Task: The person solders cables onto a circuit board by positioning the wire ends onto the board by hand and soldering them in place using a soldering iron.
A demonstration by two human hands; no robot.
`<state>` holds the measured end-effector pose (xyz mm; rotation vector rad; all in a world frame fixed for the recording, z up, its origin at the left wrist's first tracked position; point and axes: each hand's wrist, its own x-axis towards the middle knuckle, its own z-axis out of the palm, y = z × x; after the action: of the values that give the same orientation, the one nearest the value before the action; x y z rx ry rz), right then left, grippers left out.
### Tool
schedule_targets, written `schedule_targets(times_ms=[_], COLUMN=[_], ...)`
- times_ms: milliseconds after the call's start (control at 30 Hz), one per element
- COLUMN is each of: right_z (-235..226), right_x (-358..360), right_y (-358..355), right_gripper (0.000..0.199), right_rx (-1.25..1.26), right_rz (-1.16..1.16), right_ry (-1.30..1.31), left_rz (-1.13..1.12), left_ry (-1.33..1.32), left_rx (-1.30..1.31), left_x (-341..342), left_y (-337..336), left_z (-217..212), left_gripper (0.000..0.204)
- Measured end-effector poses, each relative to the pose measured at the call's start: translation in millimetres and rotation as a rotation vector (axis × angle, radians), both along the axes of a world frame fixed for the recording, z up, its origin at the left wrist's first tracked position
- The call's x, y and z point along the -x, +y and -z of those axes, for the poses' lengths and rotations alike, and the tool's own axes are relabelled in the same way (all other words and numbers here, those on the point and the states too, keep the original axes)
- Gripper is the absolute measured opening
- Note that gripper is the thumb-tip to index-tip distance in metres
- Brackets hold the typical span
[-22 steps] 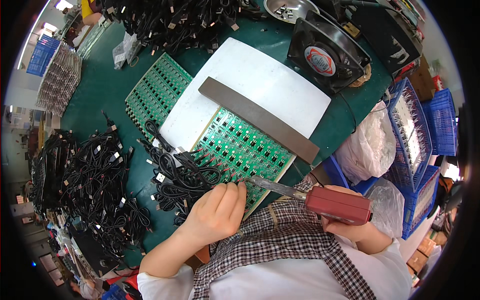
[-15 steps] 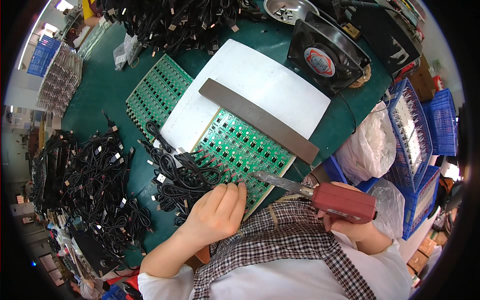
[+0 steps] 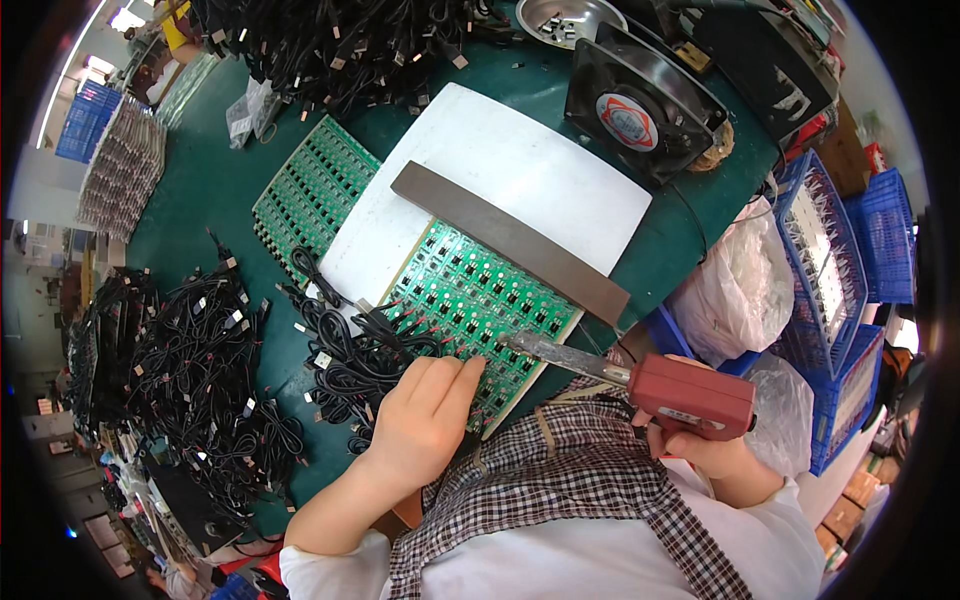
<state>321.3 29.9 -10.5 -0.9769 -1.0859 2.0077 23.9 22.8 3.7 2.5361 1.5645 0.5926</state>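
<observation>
A green circuit board panel (image 3: 478, 292) lies on a white board (image 3: 530, 150), with a dark brown bar (image 3: 510, 240) across its far edge. My left hand (image 3: 425, 420) is closed, fingertips together at the panel's near left part. Whatever they pinch is hidden, though red wire ends and black cables (image 3: 365, 360) lie just beside them. My right hand (image 3: 705, 455) grips a dark red soldering gun (image 3: 692, 397) by its handle. Its metal tip points left over the panel, right of my left fingertips; I cannot tell whether it touches.
Bundles of black cables (image 3: 190, 350) cover the left, and another heap (image 3: 330, 50) lies at the back. More green panels (image 3: 315, 185) are stacked beside the white board. A black fan (image 3: 645, 105) and a metal bowl (image 3: 570, 22) stand back right; blue crates (image 3: 815, 260) are at right.
My left hand has shifted slightly forward and left, its fingers now straighter. The soldering gun's tip has moved a little away from me. The whole view has shifted slightly.
</observation>
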Motion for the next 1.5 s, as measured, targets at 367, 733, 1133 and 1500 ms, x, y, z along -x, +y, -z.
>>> schedule_targets(times_ms=[367,733,1133,1500], right_z=[-7.6,-5.9,-5.3,-6.7], right_x=[-2.2,-2.6,-6.2,1.4], right_y=[-1.3,0.6,-14.8,-8.2], right_gripper=[0.071,0.073,0.075,0.069], right_rx=[-0.006,-0.155,0.131,-0.010], right_rz=[-0.028,-0.064,0.184,0.300], right_ry=[-0.038,-0.151,-0.002,-0.066], left_rz=[0.182,0.193,0.202,-0.619], left_ry=[0.239,0.246,0.176,0.356], left_rx=[-0.185,-0.181,-0.161,-0.253], left_x=[-2.6,-1.8,-0.3,100.4], left_y=[-2.0,0.8,-3.1,13.7], left_z=[2.1,0.5,1.6,-40.2], left_gripper=[0.039,0.034,0.032,0.019])
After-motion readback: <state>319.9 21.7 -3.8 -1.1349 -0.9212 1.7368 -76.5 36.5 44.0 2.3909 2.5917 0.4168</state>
